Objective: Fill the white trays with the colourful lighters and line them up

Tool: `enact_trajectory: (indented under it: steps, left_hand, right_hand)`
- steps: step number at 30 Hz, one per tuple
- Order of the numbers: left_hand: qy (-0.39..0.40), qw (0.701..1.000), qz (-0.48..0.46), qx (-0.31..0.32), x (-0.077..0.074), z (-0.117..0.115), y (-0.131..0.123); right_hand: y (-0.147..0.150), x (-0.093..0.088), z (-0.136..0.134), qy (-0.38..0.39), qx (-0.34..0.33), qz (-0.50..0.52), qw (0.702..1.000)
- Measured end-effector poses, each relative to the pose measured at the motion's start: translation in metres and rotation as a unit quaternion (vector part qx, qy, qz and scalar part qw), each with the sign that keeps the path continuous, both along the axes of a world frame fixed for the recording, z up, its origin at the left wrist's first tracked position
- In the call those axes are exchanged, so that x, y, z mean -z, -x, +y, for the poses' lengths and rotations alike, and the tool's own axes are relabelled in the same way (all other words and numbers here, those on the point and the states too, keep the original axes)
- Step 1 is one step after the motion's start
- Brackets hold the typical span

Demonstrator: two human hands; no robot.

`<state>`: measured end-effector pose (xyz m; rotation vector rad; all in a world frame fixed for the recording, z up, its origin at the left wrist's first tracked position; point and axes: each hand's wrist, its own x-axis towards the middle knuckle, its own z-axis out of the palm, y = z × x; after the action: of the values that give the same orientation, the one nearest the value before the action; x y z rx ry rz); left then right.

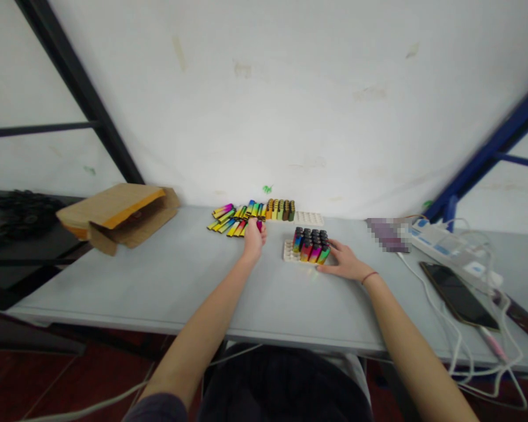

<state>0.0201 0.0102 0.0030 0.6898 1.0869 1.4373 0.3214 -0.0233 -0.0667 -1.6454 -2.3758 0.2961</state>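
Note:
My left hand (254, 239) is closed around a magenta lighter (259, 225), just right of a loose pile of multicoloured lighters (227, 221). Several black-topped lighters (315, 252) stand upright in a white tray (289, 252), whose left part shows bare holes. My right hand (344, 261) rests at the right side of that tray, thumb and fingers spread around its corner. Behind it, by the wall, stand rows of yellow and dark lighters (280, 210). A second white tray (308, 218) lies to their right with its holes showing.
An open cardboard box (118, 214) lies at the left of the grey table (158, 293). On the right are a black phone (460, 296), a blurred-out phone-like object (386, 235), a white power strip (449, 252) and tangled white cables (458, 346).

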Motion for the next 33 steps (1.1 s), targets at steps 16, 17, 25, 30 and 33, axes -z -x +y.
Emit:
enact_trajectory:
  steps: [16, 17, 25, 30, 33]
  left_hand:
    - [0.029, 0.999, -0.007, 0.033, 0.0052, -0.0004, -0.0019]
    - [0.028, 0.999, -0.002, 0.034, 0.0054, -0.0004, -0.0021]
    - [0.025, 0.999, 0.019, 0.033, 0.0005, -0.0038, -0.0051]
    - [0.017, 0.999, 0.02, 0.024, 0.0012, -0.0055, -0.0073]
    - [0.018, 0.999, 0.026, 0.019, 0.0036, -0.0056, -0.0077]
  right_hand:
    - [-0.0018, 0.0013, 0.0, -0.005, -0.008, 0.006, 1.0]
    - [-0.0018, 0.0016, 0.0002, -0.005, -0.007, 0.005, 1.0]
    - [-0.0027, 0.0027, 0.0012, -0.011, -0.008, 0.004, 1.0]
    - [-0.003, 0.0023, 0.0011, -0.011, -0.011, 0.009, 1.0]
    - [-0.0025, 0.0017, 0.0007, -0.004, -0.006, 0.007, 1.0]
